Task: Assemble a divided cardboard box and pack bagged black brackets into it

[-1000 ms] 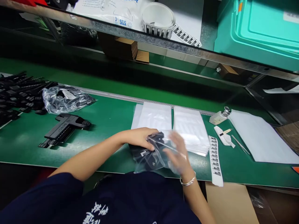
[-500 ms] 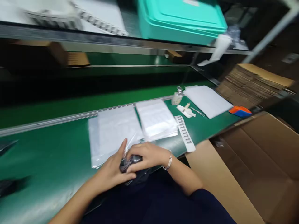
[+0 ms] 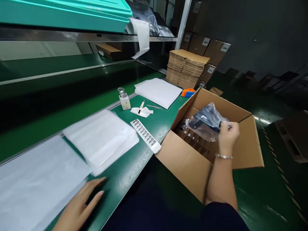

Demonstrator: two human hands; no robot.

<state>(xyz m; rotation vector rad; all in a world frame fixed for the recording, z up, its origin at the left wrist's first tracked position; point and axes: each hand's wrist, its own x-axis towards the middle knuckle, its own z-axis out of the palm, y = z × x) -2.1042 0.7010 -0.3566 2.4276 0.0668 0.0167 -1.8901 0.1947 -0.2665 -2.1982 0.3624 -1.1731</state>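
Note:
My right hand (image 3: 227, 133), with a bracelet on its wrist, is closed on a clear plastic bag holding a black part (image 3: 204, 123). It holds the bagged part over an open cardboard box (image 3: 190, 163) that stands beside the green table (image 3: 134, 166); a cardboard divider grid shows inside. My left hand (image 3: 80, 205) lies flat on the table's near edge with its fingers stretched out, holding nothing. It touches the edge of a stack of clear bags (image 3: 31, 186).
A second stack of clear bags (image 3: 101, 138), a strip of labels (image 3: 145, 136), a small bottle (image 3: 124, 99), tweezers and white sheets (image 3: 157, 91) lie further along the table. Flat cardboard (image 3: 186, 67) is stacked beyond. A teal bin (image 3: 62, 12) sits on the shelf above.
The view has swung right. My right hand has carried the bagged part from the table's near edge out over the cardboard box. My left hand has let go and rests flat on the table.

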